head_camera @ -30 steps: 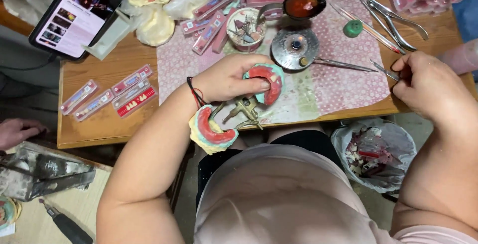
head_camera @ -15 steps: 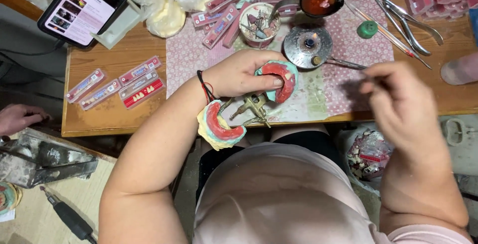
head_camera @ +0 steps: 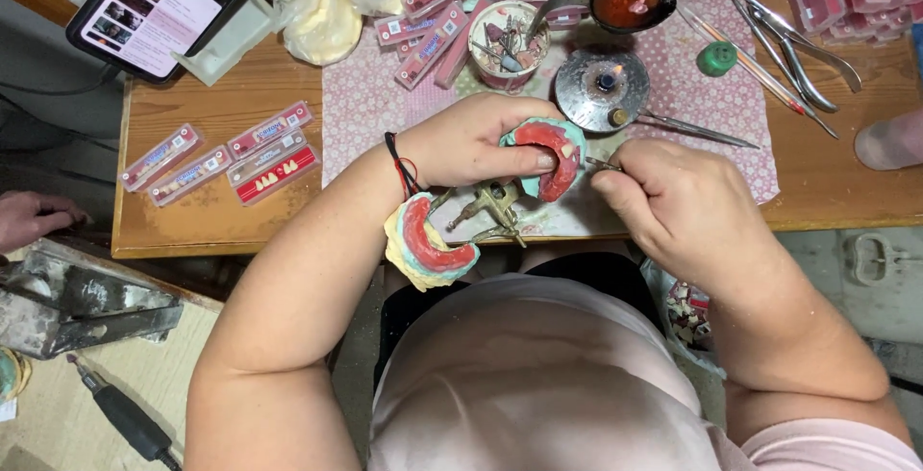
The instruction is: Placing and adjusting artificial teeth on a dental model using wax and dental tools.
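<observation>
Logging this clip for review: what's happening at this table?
A person at a wooden table holds a hinged dental model. The left hand grips the upper cast with red wax; the right hand brings a thin metal tool to it. The lower cast hangs near the wrist. A small burner is lit behind.
</observation>
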